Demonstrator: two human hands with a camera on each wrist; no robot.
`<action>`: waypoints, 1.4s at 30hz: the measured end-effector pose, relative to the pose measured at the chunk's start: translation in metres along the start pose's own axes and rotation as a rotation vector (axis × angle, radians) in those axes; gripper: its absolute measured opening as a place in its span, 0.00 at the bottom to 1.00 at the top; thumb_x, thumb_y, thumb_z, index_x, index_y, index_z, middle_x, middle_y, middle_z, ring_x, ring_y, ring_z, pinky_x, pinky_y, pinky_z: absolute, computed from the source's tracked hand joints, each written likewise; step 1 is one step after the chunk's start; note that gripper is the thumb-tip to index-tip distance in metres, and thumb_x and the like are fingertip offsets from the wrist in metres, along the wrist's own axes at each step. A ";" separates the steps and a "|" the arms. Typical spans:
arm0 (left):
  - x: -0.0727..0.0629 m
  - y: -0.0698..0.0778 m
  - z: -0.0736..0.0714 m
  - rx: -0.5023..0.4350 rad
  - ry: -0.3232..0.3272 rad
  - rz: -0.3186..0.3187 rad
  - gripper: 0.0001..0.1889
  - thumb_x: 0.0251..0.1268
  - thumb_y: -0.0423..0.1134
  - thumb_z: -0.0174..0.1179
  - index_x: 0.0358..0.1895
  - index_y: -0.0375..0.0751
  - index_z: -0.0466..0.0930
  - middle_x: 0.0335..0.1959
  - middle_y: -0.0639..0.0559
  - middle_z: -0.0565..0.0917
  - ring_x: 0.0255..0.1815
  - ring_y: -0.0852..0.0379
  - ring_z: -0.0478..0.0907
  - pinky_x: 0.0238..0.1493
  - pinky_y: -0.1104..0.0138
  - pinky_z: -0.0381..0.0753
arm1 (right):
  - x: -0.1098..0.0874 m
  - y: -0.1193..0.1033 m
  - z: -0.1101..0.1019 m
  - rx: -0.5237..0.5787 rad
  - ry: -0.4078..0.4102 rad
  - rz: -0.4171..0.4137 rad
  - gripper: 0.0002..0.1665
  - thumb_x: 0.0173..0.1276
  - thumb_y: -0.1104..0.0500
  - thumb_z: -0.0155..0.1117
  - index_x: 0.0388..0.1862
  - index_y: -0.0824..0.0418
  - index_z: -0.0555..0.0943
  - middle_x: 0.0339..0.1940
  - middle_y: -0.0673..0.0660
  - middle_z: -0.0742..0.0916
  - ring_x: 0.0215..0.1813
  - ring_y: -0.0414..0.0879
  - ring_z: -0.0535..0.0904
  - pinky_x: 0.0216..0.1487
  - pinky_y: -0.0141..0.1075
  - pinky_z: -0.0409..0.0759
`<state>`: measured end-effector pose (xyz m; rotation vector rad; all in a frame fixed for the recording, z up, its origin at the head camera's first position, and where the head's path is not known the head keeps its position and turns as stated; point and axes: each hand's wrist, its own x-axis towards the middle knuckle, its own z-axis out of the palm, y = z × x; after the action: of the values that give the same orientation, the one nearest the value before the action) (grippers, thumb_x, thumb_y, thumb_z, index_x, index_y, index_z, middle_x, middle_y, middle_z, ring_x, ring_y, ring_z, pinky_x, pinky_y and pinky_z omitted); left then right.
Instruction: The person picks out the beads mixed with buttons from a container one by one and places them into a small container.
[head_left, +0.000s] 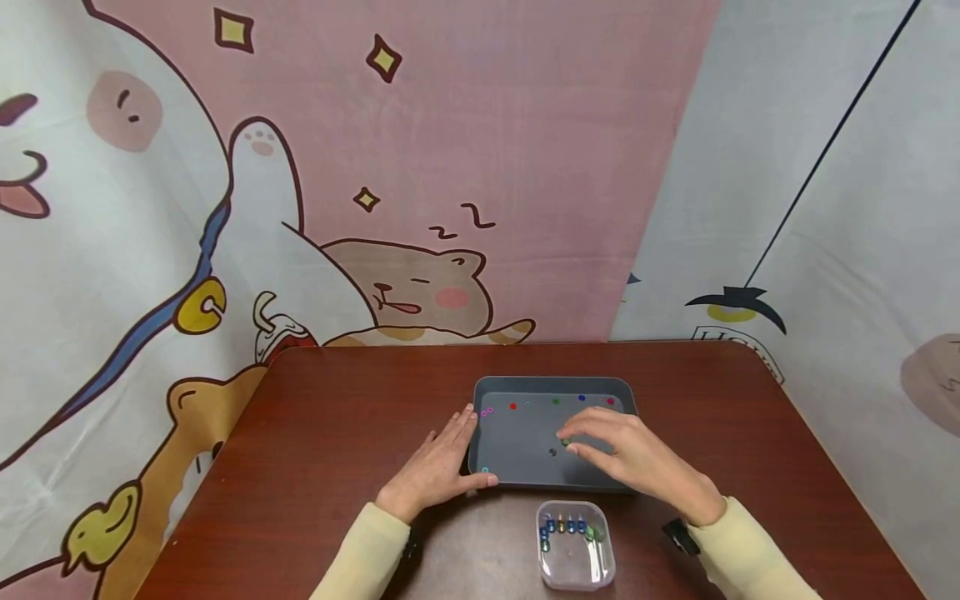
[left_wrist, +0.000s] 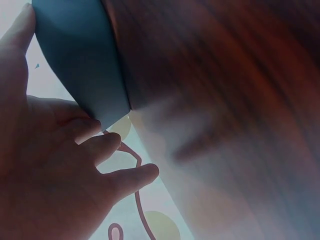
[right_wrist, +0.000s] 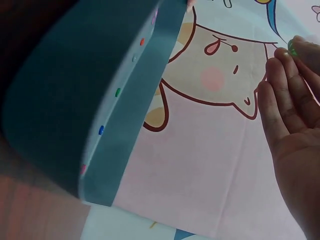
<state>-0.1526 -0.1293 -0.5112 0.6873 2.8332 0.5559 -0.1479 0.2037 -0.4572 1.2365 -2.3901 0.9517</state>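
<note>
My right hand (head_left: 626, 446) is over the grey tray (head_left: 517, 462) and pinches a small shiny green bead (right_wrist: 292, 47) between thumb and fingertips. Along the left rim of that tray lies my left hand (head_left: 435, 471), fingers spread and thumb at the front corner; in the left wrist view its fingers (left_wrist: 130, 180) touch the outer wall. Inside the tray, small coloured pieces run along the back: a red one (head_left: 513, 407), a green one (head_left: 556, 402), a blue one (head_left: 581, 398) and pink rings. A small dark piece (head_left: 552, 452) lies below the right fingertips.
In front of the tray stands a clear square box (head_left: 576, 575) with several blue, amber and green shiny pieces. A light blue ring (head_left: 485, 470) lies in the tray's front left corner. The brown table (head_left: 337, 417) meets a printed cloth (head_left: 570, 167) behind.
</note>
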 end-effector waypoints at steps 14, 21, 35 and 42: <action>0.000 0.001 -0.001 0.003 -0.005 -0.005 0.57 0.64 0.72 0.62 0.84 0.39 0.51 0.86 0.47 0.48 0.84 0.47 0.49 0.75 0.38 0.57 | -0.027 -0.016 0.004 0.040 -0.004 -0.002 0.26 0.62 0.69 0.77 0.54 0.44 0.86 0.51 0.40 0.86 0.51 0.37 0.84 0.53 0.22 0.77; 0.000 0.000 0.001 0.004 -0.004 -0.009 0.57 0.63 0.73 0.61 0.84 0.39 0.51 0.86 0.47 0.48 0.85 0.48 0.49 0.75 0.38 0.57 | -0.035 -0.028 0.003 0.047 -0.015 -0.044 0.23 0.65 0.66 0.75 0.55 0.44 0.86 0.51 0.41 0.86 0.50 0.37 0.83 0.54 0.21 0.76; 0.000 0.000 0.001 -0.001 -0.001 -0.007 0.57 0.64 0.73 0.61 0.84 0.38 0.51 0.86 0.46 0.48 0.85 0.48 0.49 0.75 0.38 0.58 | -0.046 -0.033 0.010 0.054 -0.051 -0.146 0.17 0.71 0.63 0.71 0.55 0.47 0.86 0.50 0.43 0.87 0.51 0.37 0.82 0.53 0.25 0.78; 0.000 0.000 0.001 0.000 0.000 -0.007 0.57 0.64 0.73 0.61 0.84 0.38 0.51 0.86 0.46 0.48 0.85 0.48 0.49 0.75 0.38 0.57 | -0.051 -0.034 0.014 0.056 -0.067 -0.161 0.17 0.69 0.62 0.73 0.54 0.49 0.88 0.50 0.43 0.87 0.50 0.37 0.82 0.52 0.24 0.78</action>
<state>-0.1525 -0.1288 -0.5125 0.6771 2.8341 0.5545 -0.0899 0.2121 -0.4797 1.4781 -2.2860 0.9471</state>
